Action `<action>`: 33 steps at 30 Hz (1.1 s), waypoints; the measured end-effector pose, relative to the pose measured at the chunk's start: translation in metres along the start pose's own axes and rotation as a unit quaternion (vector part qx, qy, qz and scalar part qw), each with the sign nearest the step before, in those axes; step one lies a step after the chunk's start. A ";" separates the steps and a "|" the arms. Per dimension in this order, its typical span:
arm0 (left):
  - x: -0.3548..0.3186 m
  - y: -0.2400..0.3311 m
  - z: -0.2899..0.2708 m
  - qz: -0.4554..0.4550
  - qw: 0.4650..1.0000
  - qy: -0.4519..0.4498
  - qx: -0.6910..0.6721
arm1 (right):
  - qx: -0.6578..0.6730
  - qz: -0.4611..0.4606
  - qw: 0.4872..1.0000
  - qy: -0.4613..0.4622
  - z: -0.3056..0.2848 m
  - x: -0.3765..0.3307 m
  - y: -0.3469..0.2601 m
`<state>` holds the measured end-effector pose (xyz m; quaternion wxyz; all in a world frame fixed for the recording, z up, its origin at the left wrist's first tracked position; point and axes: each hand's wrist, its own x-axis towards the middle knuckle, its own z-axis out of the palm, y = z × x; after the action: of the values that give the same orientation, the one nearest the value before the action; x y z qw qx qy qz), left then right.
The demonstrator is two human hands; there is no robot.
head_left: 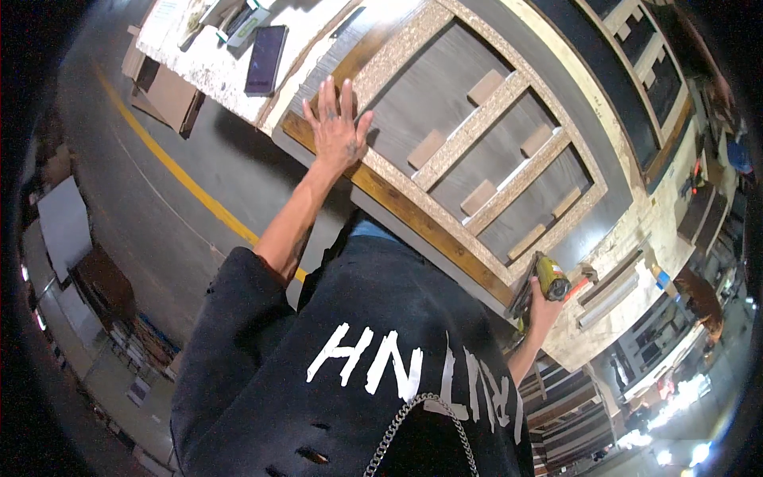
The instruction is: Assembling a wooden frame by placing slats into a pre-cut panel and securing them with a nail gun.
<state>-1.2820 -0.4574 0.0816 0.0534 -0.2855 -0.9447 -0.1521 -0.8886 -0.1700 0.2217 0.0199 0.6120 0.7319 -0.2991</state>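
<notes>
A panel frame of chipboard strips [441,153] lies on a dark grey board, with small wooden blocks [479,197] set against its cross strips. A brown-stained wood strip [429,222] runs along the edge nearest me. My left hand [337,131] lies flat with fingers spread on the frame's left corner, over the brown strip. At the frame's near right corner, my right hand [544,306] is wrapped round a green and black nail gun [550,277]. The gun's nose is hidden, so I cannot tell whether it touches the wood.
A phone [266,61] lies on the white-topped bench at upper left, near a small box [242,22]. A second frame [644,75] stands at upper right. Metal strips [610,294] and an orange-red tool [579,286] lie right of the nail gun. Yellow tape [187,183] marks the floor at left.
</notes>
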 end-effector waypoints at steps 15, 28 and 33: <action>0.005 0.004 0.008 -0.043 0.999 -0.009 -0.023 | 0.015 0.048 0.999 0.002 0.012 0.011 -0.011; 0.010 0.005 0.012 -0.060 0.997 -0.042 -0.026 | -0.006 -0.016 0.996 -0.087 0.024 0.000 -0.066; 0.013 0.005 0.026 -0.085 0.996 -0.037 -0.017 | -0.082 -0.072 0.991 -0.074 0.056 0.018 -0.110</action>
<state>-1.2903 -0.4384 0.0603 0.0005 -0.2103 -0.9643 -0.1612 -1.0120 -0.1882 0.2144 0.1025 0.5301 0.7927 -0.2830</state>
